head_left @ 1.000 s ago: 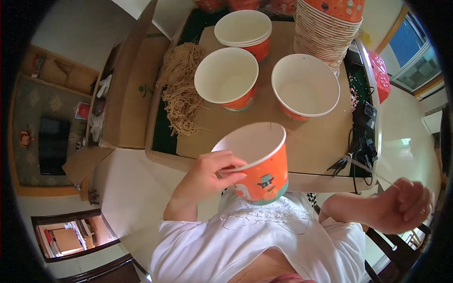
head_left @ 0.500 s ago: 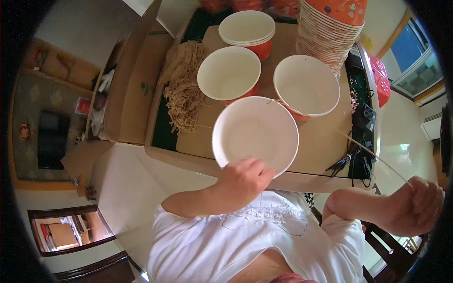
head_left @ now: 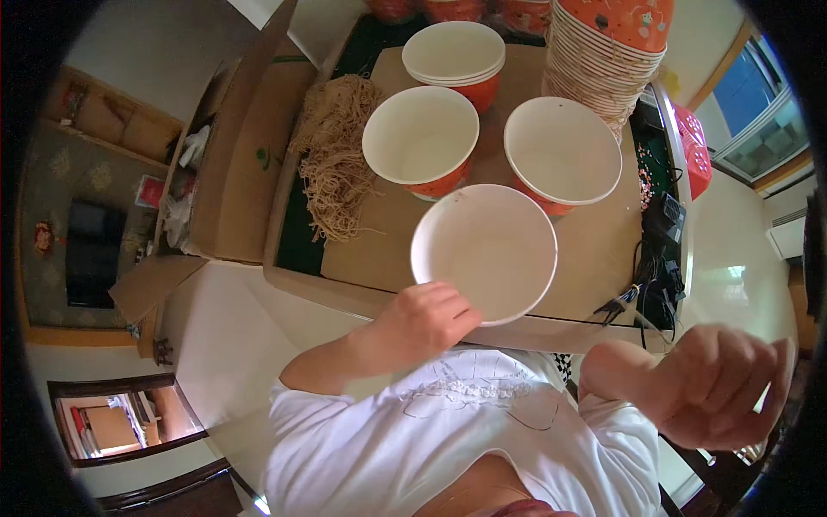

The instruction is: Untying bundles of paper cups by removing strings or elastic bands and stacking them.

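A round paper bucket point(head_left: 491, 246), white inside, stands tilted at the table's near edge. My left hand point(head_left: 435, 317) is closed over its near-left rim. Raised at the lower right, my right hand point(head_left: 724, 388) has curled fingers. A thin pale cord point(head_left: 648, 317) runs faintly toward it from the table edge; its end at the fingers is blurred. Just beyond the bucket stand an orange-sided bucket point(head_left: 422, 138) and, to its right, another such bucket point(head_left: 564, 151) with a small hole near its rim.
A heap of tan cords point(head_left: 336, 159) lies on the left of the table point(head_left: 594, 267). Farther back are a few nested buckets point(head_left: 452, 56) and a tall stack of corded buckets point(head_left: 603, 69). Black cables point(head_left: 659, 280) lie at right, an open cardboard box point(head_left: 245, 164) at left.
The bucket under my left hand has shifted slightly right and toward me. My right hand has moved left and nearer, and the cord it pulled taut now shows only faintly.
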`<state>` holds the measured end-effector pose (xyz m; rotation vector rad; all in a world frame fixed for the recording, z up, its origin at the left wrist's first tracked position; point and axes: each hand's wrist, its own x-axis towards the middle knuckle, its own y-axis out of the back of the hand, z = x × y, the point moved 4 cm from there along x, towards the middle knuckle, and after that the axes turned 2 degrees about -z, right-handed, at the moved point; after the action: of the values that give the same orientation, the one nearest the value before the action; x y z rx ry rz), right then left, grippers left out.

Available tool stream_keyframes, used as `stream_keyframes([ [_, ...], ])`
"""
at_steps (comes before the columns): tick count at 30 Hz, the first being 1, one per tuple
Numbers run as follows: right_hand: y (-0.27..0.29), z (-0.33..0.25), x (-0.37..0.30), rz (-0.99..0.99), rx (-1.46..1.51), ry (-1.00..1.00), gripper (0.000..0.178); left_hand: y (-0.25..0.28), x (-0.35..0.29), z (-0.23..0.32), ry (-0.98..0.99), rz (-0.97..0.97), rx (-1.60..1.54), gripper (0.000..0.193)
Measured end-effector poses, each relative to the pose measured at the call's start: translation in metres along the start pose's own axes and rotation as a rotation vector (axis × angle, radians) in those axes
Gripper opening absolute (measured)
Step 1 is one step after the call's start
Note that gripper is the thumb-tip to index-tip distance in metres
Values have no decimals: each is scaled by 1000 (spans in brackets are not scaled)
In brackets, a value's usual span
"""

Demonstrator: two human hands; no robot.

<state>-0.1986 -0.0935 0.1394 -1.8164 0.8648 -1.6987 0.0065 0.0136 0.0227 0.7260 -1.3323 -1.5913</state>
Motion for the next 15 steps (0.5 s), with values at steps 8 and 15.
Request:
stream_keyframes([
  [8,43,20,-73,198,-81,-508,16,22,6,-18,259,279,-178,5],
  [15,87,101,-117,-151,-945,-664,13,17,-12,-33,645,201,-808,11],
])
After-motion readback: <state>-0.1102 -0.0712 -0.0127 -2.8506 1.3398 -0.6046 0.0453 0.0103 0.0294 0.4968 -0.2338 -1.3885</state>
